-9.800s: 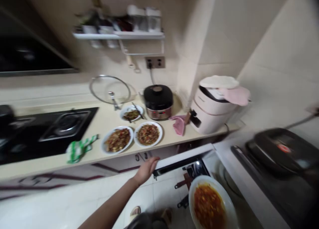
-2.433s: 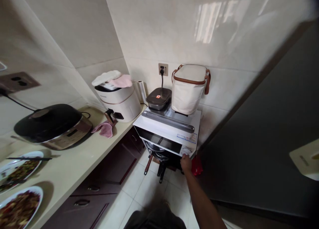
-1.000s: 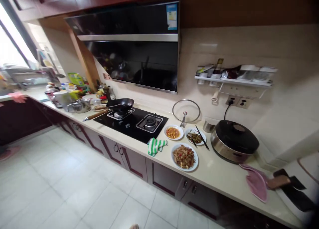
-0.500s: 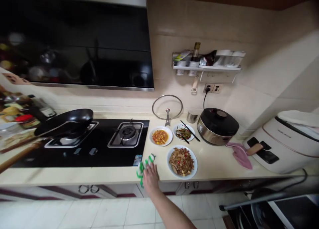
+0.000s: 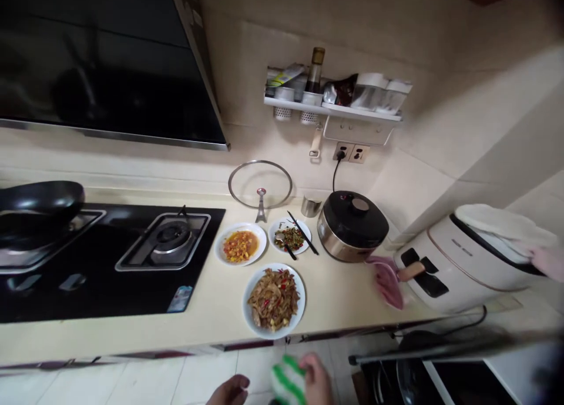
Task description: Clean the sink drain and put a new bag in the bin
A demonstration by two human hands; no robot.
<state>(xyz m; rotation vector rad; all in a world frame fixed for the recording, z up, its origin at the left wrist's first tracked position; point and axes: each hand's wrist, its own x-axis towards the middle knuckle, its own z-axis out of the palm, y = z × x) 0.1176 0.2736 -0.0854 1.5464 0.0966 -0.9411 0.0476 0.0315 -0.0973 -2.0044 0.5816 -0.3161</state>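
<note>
- tabletop (image 5: 335, 317) runs across the view, cream, floor tiles (image 5: 145, 384) below its front edge
- gas hob (image 5: 167, 264) at tabletop left, black frying pan (image 5: 42, 199) on its left burner
- white cooker (image 5: 467, 264) at tabletop right end, folded white cloth (image 5: 493, 226) on top
- black-lidded pot (image 5: 352, 226) near back edge, right of center
- large plate (image 5: 247, 328) of stir-fry near front edge
- orange food plate (image 5: 220, 246) just right of hob
- small plate (image 5: 274, 231) with chopsticks (image 5: 303, 233), between orange food plate and pot
- glass lid (image 5: 259, 184) upright behind plates
- pink cloth (image 5: 386, 281) beside pot
- green-white striped cloth (image 5: 286, 381) at bottom edge of view, off the tabletop, over the floor
- hands apart: right hand (image 5: 317, 380) closed on striped cloth, left hand (image 5: 228, 391) just beside it, partly cut off
</note>
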